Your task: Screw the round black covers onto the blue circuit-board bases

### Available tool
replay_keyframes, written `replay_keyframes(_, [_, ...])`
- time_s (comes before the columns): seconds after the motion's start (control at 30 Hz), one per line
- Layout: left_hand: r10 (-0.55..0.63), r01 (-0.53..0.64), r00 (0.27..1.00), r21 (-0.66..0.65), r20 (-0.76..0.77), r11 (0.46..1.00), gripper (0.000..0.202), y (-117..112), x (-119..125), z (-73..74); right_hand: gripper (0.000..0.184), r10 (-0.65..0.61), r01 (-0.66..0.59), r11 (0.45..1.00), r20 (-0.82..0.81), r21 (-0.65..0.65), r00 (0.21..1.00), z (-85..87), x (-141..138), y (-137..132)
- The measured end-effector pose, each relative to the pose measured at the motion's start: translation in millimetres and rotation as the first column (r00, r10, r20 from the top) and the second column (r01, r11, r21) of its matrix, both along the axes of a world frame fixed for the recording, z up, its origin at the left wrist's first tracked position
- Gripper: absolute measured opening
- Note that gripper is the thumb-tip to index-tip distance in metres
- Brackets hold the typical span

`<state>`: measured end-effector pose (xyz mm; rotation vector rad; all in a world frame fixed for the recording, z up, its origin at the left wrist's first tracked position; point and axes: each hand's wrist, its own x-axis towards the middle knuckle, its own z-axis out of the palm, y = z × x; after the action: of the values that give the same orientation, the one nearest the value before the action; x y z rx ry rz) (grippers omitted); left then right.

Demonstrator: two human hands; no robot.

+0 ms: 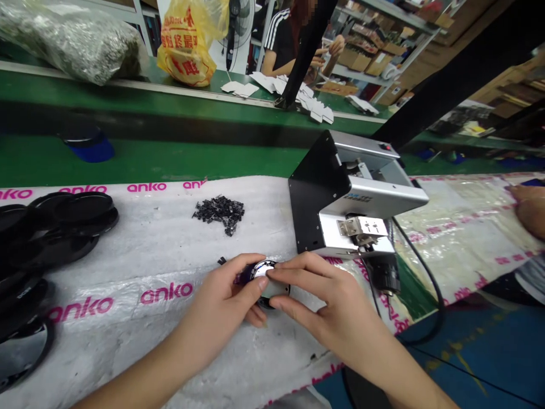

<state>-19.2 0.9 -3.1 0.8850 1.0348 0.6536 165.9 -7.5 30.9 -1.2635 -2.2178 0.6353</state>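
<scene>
Between my two hands is a small round dark piece (264, 268) with a shiny pale face and a blue-purple edge, largely covered by my fingers. My left hand (227, 295) grips its left side, thumb on the face and index finger along the far edge. On the right side, my right hand (326, 292) pinches the piece with thumb and fingertips. Beyond my hands lies a pile of tiny black parts (221, 213) on the white wrap (140, 241). A silver and black bench machine (361, 196) stands just beyond my right hand.
Stacked black round covers (83, 207) lie at left. A dark blue object (89, 145) sits on the green bench (179, 156). Behind are a yellow bag (187, 45), white paper pieces (315, 105) and a person (283, 42). A black cable (440, 298) loops at right, near another person's arm (530, 207).
</scene>
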Motion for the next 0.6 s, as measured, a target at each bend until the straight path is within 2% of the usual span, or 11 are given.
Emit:
replay_keyframes(0.13, [-0.01, 0.009, 1.0, -0.031, -0.007, 0.999, 0.038, 2.9, 1.8, 1.1, 0.023, 0.01, -0.011, 0.997, 0.013, 0.078, 1.0, -1.1, 1.2, 0.9])
replay_keyframes(0.23, [-0.004, 0.005, 1.0, -0.022, 0.001, 1.0, 0.04, 2.8, -0.4, -0.9, 0.022, 0.023, -0.023, 0.996, 0.004, 0.087, 1.0, -2.2, 2.3, 1.9])
replay_keyframes(0.43, [-0.016, 0.034, 0.987, -0.11, 0.161, 0.993, 0.041, 6.9, -9.1, -4.5, 0.024, 0.014, -0.015, 0.994, 0.012, 0.111, 1.0, -5.7, 3.4, 1.6])
replay_keyframes(0.6, [0.007, 0.021, 0.986, -0.164, 0.168, 0.986, 0.036, 12.2, -9.3, 1.3, 0.025, 0.019, -0.021, 0.992, 0.021, 0.122, 1.0, -7.1, 3.0, 0.1])
